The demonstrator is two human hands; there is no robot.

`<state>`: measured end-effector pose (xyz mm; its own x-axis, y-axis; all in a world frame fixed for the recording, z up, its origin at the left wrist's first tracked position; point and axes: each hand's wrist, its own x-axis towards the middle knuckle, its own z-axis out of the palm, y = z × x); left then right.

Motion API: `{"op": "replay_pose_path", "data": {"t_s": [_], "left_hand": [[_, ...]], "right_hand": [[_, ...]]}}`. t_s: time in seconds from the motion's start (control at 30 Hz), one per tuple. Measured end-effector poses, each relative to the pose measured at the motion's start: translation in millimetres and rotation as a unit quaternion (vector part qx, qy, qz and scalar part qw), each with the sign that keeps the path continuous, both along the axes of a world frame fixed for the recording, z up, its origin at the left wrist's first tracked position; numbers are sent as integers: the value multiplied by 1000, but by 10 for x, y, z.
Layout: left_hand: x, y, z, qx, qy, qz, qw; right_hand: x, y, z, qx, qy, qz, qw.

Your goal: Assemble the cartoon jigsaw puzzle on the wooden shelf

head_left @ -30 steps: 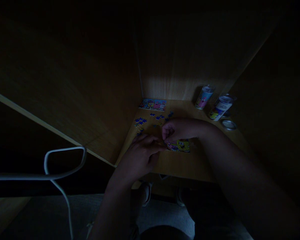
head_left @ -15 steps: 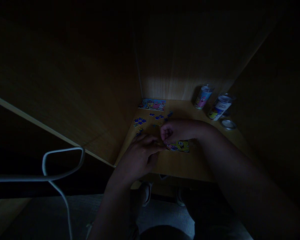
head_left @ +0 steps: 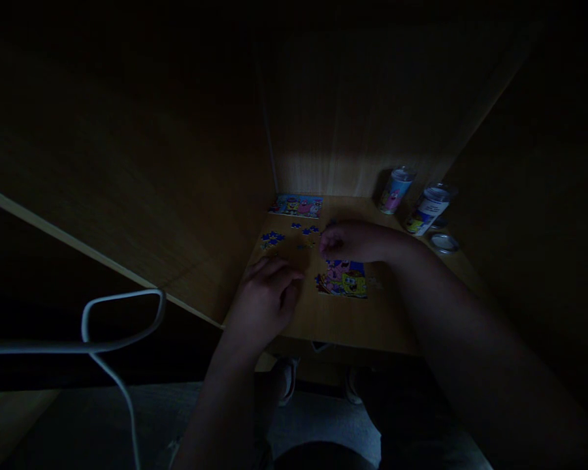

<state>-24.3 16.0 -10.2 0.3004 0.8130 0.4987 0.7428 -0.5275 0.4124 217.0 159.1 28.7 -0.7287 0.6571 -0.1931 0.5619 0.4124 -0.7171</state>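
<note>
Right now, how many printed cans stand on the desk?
2: one pink-printed can by the back wall, the second can just right of it, nearer the loose lid. Darkness may hide others.

blue loose pieces (head_left: 273, 237), pink-yellow puzzle (head_left: 343, 279)

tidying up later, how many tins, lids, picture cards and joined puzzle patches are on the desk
tins: 2
lid: 1
picture card: 1
joined puzzle patch: 1
total: 5, leaving out the loose blue pieces, too dim to count
</note>
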Motion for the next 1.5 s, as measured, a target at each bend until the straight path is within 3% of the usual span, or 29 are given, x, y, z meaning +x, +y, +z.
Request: {"op": "replay_pose_path", "data": {"t_s": [0.27,0.57,0.73,0.9,1.0,1.13,1.27,1.5], "left_hand": [[35,-35,69,-32,45,-63,997],[37,-48,88,-69,60,-82,992],[42,-38,97,-76,56,-89,992],[49,-39,107,-73,45,-93,992],[29,-31,78,-43,9,-60,997],[-7,1,-2,2,-26,69,997],[6,35,-67,9,15,171,985],[37,55,-78,6,51,193,980]], "right_hand": [[-63,-87,36,-100,-32,52,993],[-108,-97,-98,-84,-45,70,993],[-127,-145,-42,-59,-57,69,994],[-134,-191,41,-98,-17,79,992],[-143,-173,29,-113,14,55,992],[-179,-120,-65,-95,34,-3,995],[-210,-88,-127,-42,31,-51,997],[-224,-69,-148,35,61,-53,996]]}}
